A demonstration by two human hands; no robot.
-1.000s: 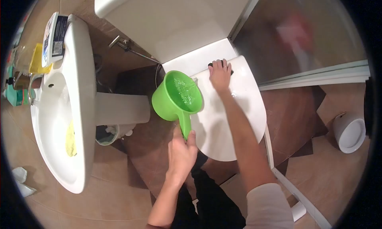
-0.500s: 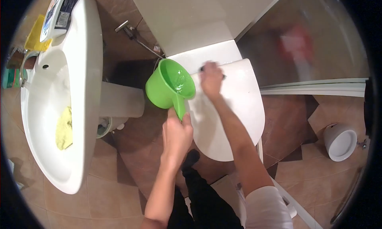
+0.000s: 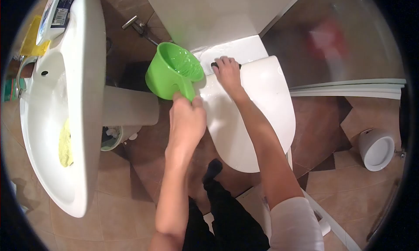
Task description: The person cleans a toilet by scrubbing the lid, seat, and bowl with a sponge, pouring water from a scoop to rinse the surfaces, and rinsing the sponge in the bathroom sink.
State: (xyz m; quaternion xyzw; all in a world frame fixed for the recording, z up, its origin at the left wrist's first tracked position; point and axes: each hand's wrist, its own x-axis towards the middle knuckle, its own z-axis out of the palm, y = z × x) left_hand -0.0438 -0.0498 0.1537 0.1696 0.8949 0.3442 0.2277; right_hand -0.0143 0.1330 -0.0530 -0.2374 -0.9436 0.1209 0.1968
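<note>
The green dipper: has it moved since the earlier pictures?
Yes. Against the toilet lid, the green dipper has moved leftward in the view and back, toward the cistern.

A white washbasin (image 3: 88,163) fills the left side of the room, borne on a white pedestal (image 3: 131,106), with a small bin (image 3: 114,142) just beside the pedestal. The brown-tiled far wall (image 3: 126,2) carries a metal fitting (image 3: 131,23). Reddish-brown tiles cover the middle of the floor (image 3: 150,161), edged by dark angular pieces; beige tiles (image 3: 115,220) spread to the near left and right. On the far right stands a cloudy glass panel (image 3: 371,46), a blurred red shape showing through it, above a pale rail (image 3: 349,89). A white rounded vessel (image 3: 377,153) sits at right. Light glints softly off the basin.
</note>
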